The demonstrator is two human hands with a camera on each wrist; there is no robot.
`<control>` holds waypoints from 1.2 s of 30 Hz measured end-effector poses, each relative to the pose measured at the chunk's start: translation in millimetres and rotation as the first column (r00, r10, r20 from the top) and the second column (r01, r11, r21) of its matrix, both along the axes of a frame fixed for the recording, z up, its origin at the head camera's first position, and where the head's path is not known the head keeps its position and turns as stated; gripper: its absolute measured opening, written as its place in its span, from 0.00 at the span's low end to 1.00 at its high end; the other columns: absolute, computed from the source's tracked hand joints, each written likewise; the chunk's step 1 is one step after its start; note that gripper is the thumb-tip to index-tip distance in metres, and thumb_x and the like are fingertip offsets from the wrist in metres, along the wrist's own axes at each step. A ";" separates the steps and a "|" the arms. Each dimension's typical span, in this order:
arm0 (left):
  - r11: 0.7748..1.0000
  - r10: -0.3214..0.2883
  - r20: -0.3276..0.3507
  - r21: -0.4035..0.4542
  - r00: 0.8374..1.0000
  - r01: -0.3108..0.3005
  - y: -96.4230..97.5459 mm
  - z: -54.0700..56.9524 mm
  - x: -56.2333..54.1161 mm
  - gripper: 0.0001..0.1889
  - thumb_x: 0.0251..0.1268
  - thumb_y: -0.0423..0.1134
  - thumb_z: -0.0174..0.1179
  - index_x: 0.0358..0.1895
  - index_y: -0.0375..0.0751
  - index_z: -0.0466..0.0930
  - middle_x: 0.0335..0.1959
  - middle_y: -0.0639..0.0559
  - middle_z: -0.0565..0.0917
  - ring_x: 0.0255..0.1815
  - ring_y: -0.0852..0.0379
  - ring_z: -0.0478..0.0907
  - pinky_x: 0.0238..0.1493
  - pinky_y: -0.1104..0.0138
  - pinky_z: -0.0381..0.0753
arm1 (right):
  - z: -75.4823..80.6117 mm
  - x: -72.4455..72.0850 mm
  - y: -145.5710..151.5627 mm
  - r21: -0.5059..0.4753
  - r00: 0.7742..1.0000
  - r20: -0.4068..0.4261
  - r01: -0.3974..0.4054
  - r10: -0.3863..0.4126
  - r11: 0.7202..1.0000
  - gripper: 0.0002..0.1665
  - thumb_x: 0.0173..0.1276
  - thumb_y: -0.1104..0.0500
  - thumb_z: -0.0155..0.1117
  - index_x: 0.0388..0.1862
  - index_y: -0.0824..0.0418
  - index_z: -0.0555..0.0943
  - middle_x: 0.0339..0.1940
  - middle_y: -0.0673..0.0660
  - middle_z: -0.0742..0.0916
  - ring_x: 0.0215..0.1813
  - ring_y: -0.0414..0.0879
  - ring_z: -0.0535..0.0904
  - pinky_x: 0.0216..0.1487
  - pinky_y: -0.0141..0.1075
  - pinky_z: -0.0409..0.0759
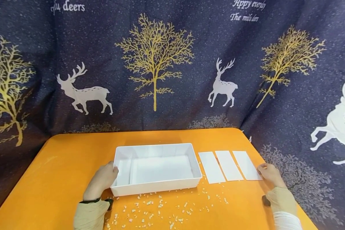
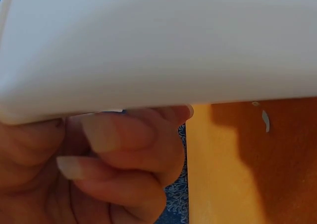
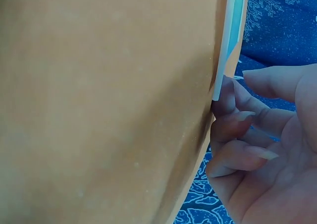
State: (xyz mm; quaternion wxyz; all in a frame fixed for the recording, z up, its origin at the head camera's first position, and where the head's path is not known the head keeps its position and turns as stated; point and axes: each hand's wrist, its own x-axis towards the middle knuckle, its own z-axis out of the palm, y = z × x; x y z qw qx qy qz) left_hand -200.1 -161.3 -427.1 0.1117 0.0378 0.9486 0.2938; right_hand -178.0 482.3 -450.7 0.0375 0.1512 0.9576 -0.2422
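Note:
A white rectangular tray (image 1: 161,185) with a divider near its left end stands mid-table. My left hand (image 1: 103,177) grips the tray's left end, thumb over the rim. From the left wrist view, curled fingers (image 2: 129,140) lie under the tray's lower edge. To the right of the tray lie three thin white rectangular panels: a left panel (image 1: 212,167), a middle panel (image 1: 229,165) and a right panel (image 1: 247,165). My right hand (image 1: 270,174) is at the right panel's near right corner. Its fingertips touch the panel's edge (image 3: 223,50), the thumb held apart.
Small pale crumbs (image 1: 149,203) are scattered over the orange table (image 1: 60,166) in front of the tray. A dark curtain (image 1: 172,95) with printed deer and trees hangs behind the table and along its right side.

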 end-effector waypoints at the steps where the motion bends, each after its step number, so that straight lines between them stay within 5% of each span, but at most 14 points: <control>1: 1.000 0.000 -0.001 0.001 1.000 0.000 0.0 0.0 0.1 0.27 0.75 0.37 0.41 0.66 0.15 0.55 0.60 0.20 0.69 0.46 0.41 0.77 0.45 0.51 0.80 | 0.2 -0.1 -0.2 -0.003 1.000 0.007 0.005 -0.005 1.000 0.27 0.73 0.55 0.43 0.52 0.81 0.72 0.26 0.56 0.84 0.31 0.46 0.76 0.34 0.37 0.71; 16: 1.000 0.016 -0.002 0.005 1.000 -0.016 -1.0 1.5 3.3 0.28 0.76 0.38 0.41 0.66 0.15 0.54 0.60 0.20 0.69 0.46 0.40 0.76 0.51 0.46 0.78 | 3.9 -3.0 -14.3 0.054 0.998 -0.063 -0.006 0.009 0.999 0.23 0.71 0.57 0.41 0.47 0.76 0.74 0.25 0.58 0.80 0.27 0.48 0.71 0.28 0.37 0.66; 23: 1.000 0.012 -0.013 0.015 1.000 -0.012 -1.5 0.7 2.6 0.25 0.74 0.36 0.40 0.64 0.16 0.58 0.54 0.22 0.74 0.38 0.46 0.76 0.33 0.62 0.75 | 11.7 -2.2 -30.9 0.067 0.990 -0.125 -0.065 0.073 0.996 0.22 0.74 0.56 0.43 0.49 0.75 0.74 0.34 0.68 0.83 0.31 0.54 0.78 0.30 0.42 0.72; 29: 1.000 0.008 -0.018 0.006 1.000 -0.008 -1.1 -1.0 1.4 0.26 0.74 0.36 0.40 0.65 0.15 0.57 0.56 0.20 0.73 0.41 0.45 0.78 0.37 0.57 0.79 | 13.9 -4.7 -43.1 0.096 0.978 -0.187 -0.077 0.094 0.992 0.20 0.73 0.58 0.47 0.47 0.75 0.76 0.44 0.75 0.83 0.44 0.68 0.81 0.40 0.52 0.78; 36: 1.000 0.006 -0.019 0.015 1.000 -0.006 -1.0 -1.0 1.4 0.26 0.74 0.36 0.40 0.65 0.15 0.57 0.55 0.22 0.74 0.38 0.47 0.76 0.33 0.63 0.75 | 20.6 -2.7 -60.7 0.082 0.970 -0.219 -0.089 0.105 0.993 0.18 0.73 0.59 0.46 0.46 0.73 0.75 0.41 0.74 0.85 0.42 0.67 0.82 0.37 0.51 0.78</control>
